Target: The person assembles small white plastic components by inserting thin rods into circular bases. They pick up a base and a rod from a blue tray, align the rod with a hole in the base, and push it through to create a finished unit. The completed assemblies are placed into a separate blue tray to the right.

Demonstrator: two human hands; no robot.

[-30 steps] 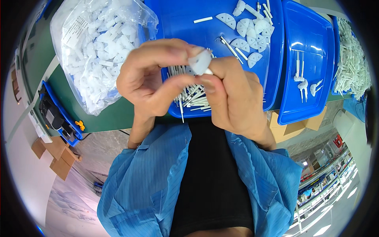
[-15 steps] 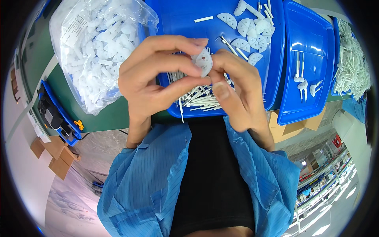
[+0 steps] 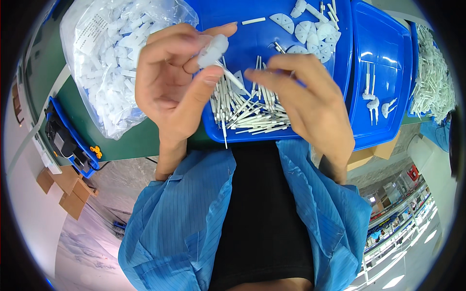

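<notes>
Left hand (image 3: pixel 167 89) pinches white plastic piece (image 3: pixel 214 51); right hand (image 3: pixel 313 99) blurred, can't tell grip. I'd hold the piece steady above the white rods (image 3: pixel 264 120).

- I see a green worktable (image 3: pixel 131 146) running left to right, its near edge bowed by my lens.
- Below it on the left, I make out a mottled grey floor (image 3: pixel 127 180) and brown cardboard (image 3: pixel 73 203).
- On my far left stands a pale surface (image 3: pixel 26 186), wall or floor I can't tell; nearer, a pinkish-violet sheen (image 3: pixel 90 259) colours another.
- To the right, an open cardboard box (image 3: pixel 361 157) sits below table height.
- Beyond it I get long metal racks (image 3: pixel 391 235), too small to read clearly, beside a grey floor (image 3: pixel 412 269) striped with bright light.
</notes>
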